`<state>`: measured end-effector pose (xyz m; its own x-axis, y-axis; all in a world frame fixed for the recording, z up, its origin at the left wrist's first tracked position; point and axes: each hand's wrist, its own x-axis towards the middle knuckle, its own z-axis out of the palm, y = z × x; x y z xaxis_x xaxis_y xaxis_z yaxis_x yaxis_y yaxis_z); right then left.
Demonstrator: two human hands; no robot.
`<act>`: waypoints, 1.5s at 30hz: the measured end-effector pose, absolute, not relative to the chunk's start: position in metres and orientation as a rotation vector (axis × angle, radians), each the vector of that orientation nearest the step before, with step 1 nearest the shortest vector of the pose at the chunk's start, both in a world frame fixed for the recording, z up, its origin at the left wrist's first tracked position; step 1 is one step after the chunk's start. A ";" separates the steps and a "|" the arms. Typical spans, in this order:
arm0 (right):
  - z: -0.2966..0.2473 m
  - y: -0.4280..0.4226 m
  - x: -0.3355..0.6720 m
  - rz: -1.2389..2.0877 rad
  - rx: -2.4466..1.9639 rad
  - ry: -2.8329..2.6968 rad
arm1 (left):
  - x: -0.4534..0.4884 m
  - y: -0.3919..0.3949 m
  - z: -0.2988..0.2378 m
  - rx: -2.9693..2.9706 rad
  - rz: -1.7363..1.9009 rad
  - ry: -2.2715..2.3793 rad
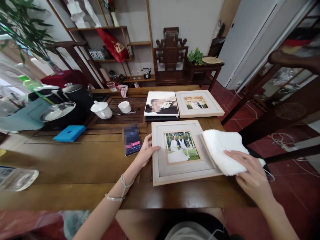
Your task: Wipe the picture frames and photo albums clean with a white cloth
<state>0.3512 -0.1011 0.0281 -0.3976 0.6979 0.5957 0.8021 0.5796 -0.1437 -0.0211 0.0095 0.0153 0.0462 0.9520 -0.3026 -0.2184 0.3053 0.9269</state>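
A light wooden picture frame [160, 166] with a wedding photo [182, 146] in its middle lies face up near the table's front edge. My left hand [148, 150] grips the frame's left side, thumb on top and fingers around the edge. On the frame's right side rests a folded white cloth [222, 148], with my right hand [250, 170] holding it. Part of the frame's right border is hidden under the cloth. Just left of my left hand lies a phone [132, 141], its screen lit.
Behind the frame lie a second framed photo [212, 103] and a white-edged photo album [162, 104]. On the left are a lidded white cup [101, 110], a small white bowl [124, 106], a blue block [70, 133] and a dark kettle [75, 95]. A dark chair [282, 120] stands at the right.
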 end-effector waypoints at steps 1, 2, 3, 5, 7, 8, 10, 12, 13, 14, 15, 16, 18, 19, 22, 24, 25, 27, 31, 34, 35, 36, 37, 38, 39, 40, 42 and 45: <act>0.023 -0.107 0.351 -0.198 -1.199 -2.178 | -0.020 0.008 0.018 0.776 1.042 1.156; 0.018 -0.111 0.351 -0.169 -1.201 -2.163 | -0.018 0.007 0.021 0.735 1.029 1.151; 0.014 -0.115 0.350 -0.135 -1.194 -2.152 | -0.017 0.007 0.024 0.708 1.034 1.155; 0.009 -0.120 0.348 -0.071 -1.180 -2.141 | -0.017 0.006 0.034 0.692 1.080 1.180; 0.008 -0.122 0.343 -0.014 -1.181 -2.171 | -0.022 0.004 0.047 0.705 1.115 1.211; 0.010 -0.123 0.341 0.019 -1.193 -2.201 | -0.026 0.003 0.054 0.708 1.132 1.235; 0.016 -0.126 0.338 0.117 -1.265 -2.287 | -0.039 -0.003 0.070 0.704 1.188 1.291; 0.026 -0.129 0.339 0.289 -1.367 -2.374 | -0.055 -0.009 0.087 0.707 1.259 1.361; 0.033 -0.130 0.341 0.404 -1.408 -2.403 | -0.064 -0.012 0.097 0.726 1.304 1.387; 0.041 -0.129 0.345 0.535 -1.427 -2.414 | -0.072 -0.013 0.107 0.729 1.351 1.420; 0.050 -0.126 0.349 0.676 -1.421 -2.412 | -0.079 -0.014 0.118 0.726 1.408 1.465; 0.060 -0.120 0.353 0.820 -1.394 -2.393 | -0.085 -0.012 0.129 0.726 1.446 1.504; 0.080 -0.099 0.357 1.083 -1.313 -2.280 | -0.090 -0.005 0.149 0.721 1.537 1.555; 0.090 -0.084 0.355 1.179 -1.283 -2.165 | -0.089 0.001 0.157 0.708 1.553 1.547; 0.115 -0.031 0.338 1.402 -1.185 -1.668 | -0.069 0.028 0.172 0.602 1.497 1.415; 0.125 0.003 0.322 1.598 -1.088 -1.416 | -0.046 0.053 0.171 0.557 1.420 1.306; 0.129 0.018 0.317 1.649 -1.076 -1.315 | -0.033 0.067 0.168 0.558 1.393 1.262; 0.131 0.043 0.316 1.615 -1.135 -1.186 | -0.005 0.099 0.155 0.630 1.331 1.151; 0.122 0.087 0.350 1.285 -1.422 -1.155 | 0.048 0.163 0.127 1.106 1.127 1.249; 0.110 0.118 0.384 1.157 -1.527 -1.156 | 0.084 0.206 0.111 1.255 1.026 1.324; 0.106 0.128 0.394 1.111 -1.558 -1.158 | 0.094 0.218 0.107 1.299 1.006 1.367; 0.101 0.138 0.403 1.064 -1.591 -1.165 | 0.103 0.230 0.102 1.346 0.983 1.416; 0.097 0.148 0.410 1.014 -1.626 -1.178 | 0.111 0.241 0.098 1.395 0.957 1.468; 0.091 0.156 0.416 0.964 -1.663 -1.198 | 0.118 0.251 0.094 1.447 0.925 1.513; 0.086 0.164 0.421 0.911 -1.702 -1.223 | 0.123 0.260 0.090 1.497 0.888 1.554; 0.080 0.171 0.425 0.856 -1.740 -1.253 | 0.127 0.268 0.086 1.544 0.848 1.589; 0.069 0.182 0.430 0.734 -1.809 -1.320 | 0.132 0.280 0.079 1.628 0.761 1.657; 0.052 0.193 0.433 0.566 -1.871 -1.424 | 0.135 0.292 0.069 1.737 0.626 1.767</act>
